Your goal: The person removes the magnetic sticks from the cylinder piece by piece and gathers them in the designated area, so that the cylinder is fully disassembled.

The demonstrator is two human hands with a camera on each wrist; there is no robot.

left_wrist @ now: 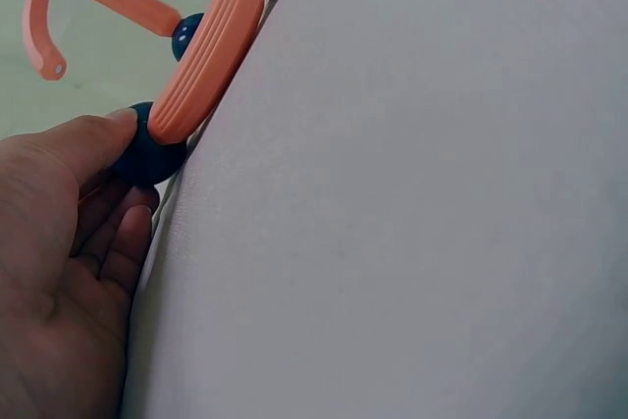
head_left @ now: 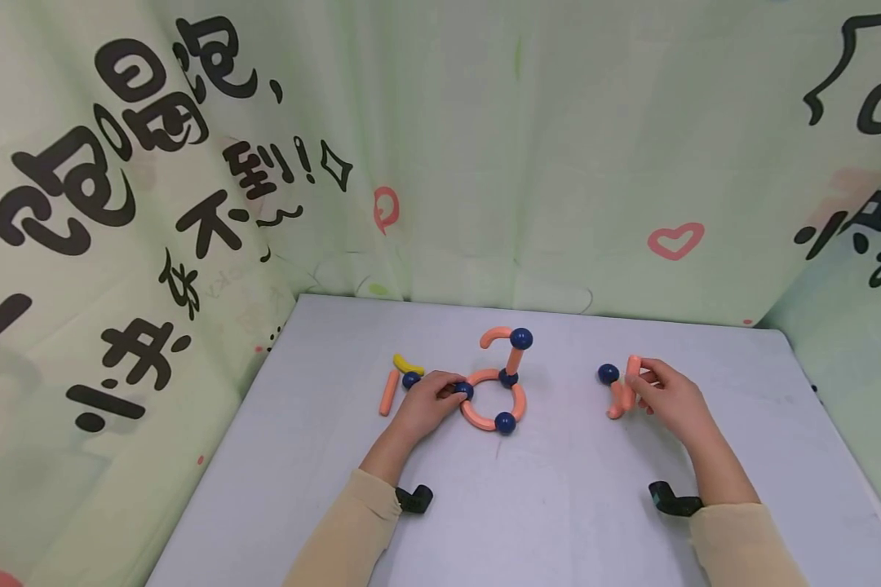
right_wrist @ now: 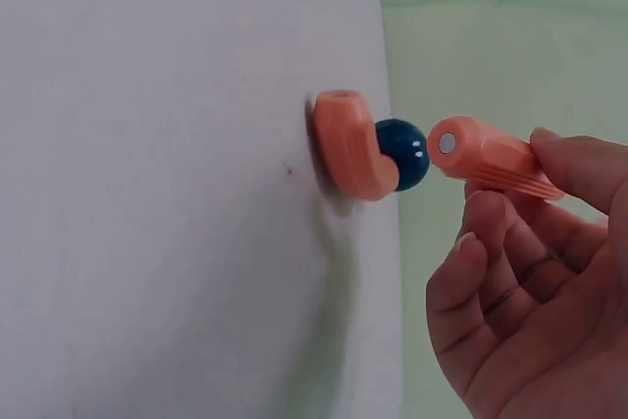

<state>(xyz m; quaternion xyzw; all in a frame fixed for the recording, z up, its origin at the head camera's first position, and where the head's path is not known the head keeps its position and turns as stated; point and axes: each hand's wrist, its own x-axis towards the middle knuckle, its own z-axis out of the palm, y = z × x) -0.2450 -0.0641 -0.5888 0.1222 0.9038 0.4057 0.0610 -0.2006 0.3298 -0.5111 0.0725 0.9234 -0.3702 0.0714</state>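
Note:
My left hand (head_left: 427, 404) pinches a blue ball (left_wrist: 147, 159) between thumb and fingers. That ball joins a ring of orange curved magnetic rods (head_left: 477, 418), which lies on the table with another blue ball (head_left: 505, 422) at its near side. From the ring's far ball (head_left: 509, 377) a straight orange rod (head_left: 514, 361) rises to a top ball (head_left: 521, 338), and a curved rod (head_left: 494, 334) hangs off that one. Over on the right, my right hand (head_left: 673, 401) holds a straight orange magnetic rod (right_wrist: 500, 159) by one end, its silver magnet tip showing.
Just beyond the right hand lie a curved orange rod (right_wrist: 348, 149) and a blue ball (head_left: 608, 373). Left of the ring are a straight orange rod (head_left: 389, 393), a yellow curved rod (head_left: 408, 364) and a blue ball (head_left: 410, 380). Printed curtains (head_left: 455, 163) enclose the white table (head_left: 558, 505).

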